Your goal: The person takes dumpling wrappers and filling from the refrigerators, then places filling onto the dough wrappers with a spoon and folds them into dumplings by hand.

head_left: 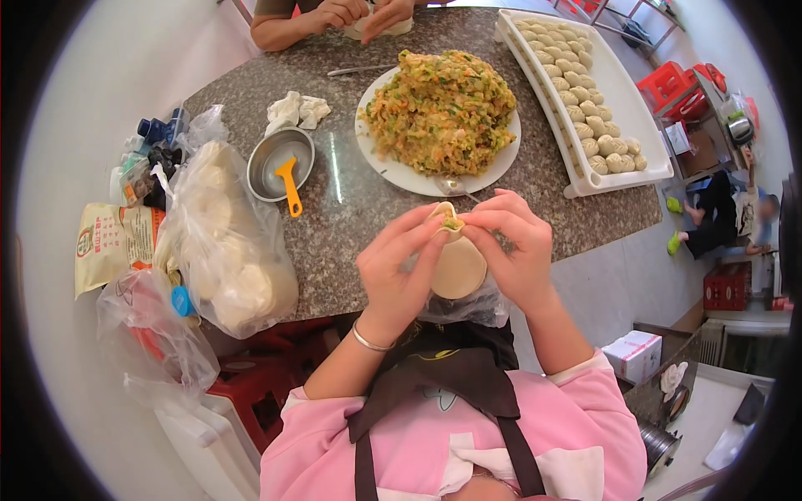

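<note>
A half-folded dumpling (452, 232) with filling showing at its top is held up between both my hands. My left hand (396, 265) pinches its left side with thumb and fingers, and my right hand (515, 250) grips the right edge. Just below lies a stack of round dough wrappers (459, 271) on clear plastic at the table edge. Beyond my hands, a white plate (393, 174) carries a tall heap of chopped vegetable filling (443, 113). A metal spoon (451, 185) rests at the plate's near rim, its bowl in the filling.
A white tray (639, 100) of pleated dumplings (585, 104) sits at the right. On the left are a metal bowl (254, 171) with a yellow-handled scraper (288, 184), crumpled tissue (296, 112) and a plastic bag of dough (230, 242). Across the table another person's hands (368, 17) work dough.
</note>
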Action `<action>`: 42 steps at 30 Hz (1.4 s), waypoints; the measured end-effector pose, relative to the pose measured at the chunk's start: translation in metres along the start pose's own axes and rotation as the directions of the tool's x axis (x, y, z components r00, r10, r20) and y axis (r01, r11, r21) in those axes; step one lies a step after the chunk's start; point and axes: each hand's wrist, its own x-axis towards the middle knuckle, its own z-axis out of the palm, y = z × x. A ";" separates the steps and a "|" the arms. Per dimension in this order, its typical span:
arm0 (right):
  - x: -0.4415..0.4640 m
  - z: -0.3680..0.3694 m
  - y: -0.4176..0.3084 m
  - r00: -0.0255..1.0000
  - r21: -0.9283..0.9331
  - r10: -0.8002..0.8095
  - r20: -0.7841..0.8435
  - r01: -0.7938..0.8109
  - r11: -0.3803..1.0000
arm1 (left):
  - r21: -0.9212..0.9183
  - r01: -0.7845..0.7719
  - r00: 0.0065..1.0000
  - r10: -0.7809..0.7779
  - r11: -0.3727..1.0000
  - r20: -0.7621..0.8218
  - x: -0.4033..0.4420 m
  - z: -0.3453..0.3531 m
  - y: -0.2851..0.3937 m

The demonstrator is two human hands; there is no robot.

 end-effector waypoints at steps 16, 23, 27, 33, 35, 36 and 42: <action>0.003 -0.009 0.000 0.989 0.089 0.092 0.118 -0.103 0.991 | -0.188 0.124 0.987 -0.101 0.974 0.127 0.002 -0.004 0.006; 0.003 -0.010 0.002 0.987 0.110 0.102 0.122 -0.116 0.987 | -0.327 0.260 0.965 -0.230 0.909 0.128 0.003 -0.002 0.011; 0.008 -0.019 0.005 0.930 0.262 0.236 0.281 -0.311 0.914 | -0.374 0.233 0.967 -0.174 0.898 0.185 0.002 -0.008 0.002; 0.012 -0.020 -0.002 0.959 0.125 0.111 0.260 -0.147 0.981 | -0.275 0.117 0.968 -0.047 0.954 0.247 0.004 -0.011 0.001; 0.009 -0.015 0.002 0.974 0.086 0.071 0.216 -0.092 0.992 | -0.237 0.089 0.971 -0.031 0.968 0.239 0.003 -0.009 0.003; 0.008 -0.013 0.003 0.985 0.045 0.029 0.173 -0.037 0.998 | -0.260 0.191 0.967 -0.136 0.947 0.215 0.003 -0.008 0.009; 0.005 -0.013 -0.001 0.989 0.004 0.040 0.146 -0.041 0.999 | -0.370 0.337 0.941 -0.296 0.866 0.165 0.003 -0.002 0.014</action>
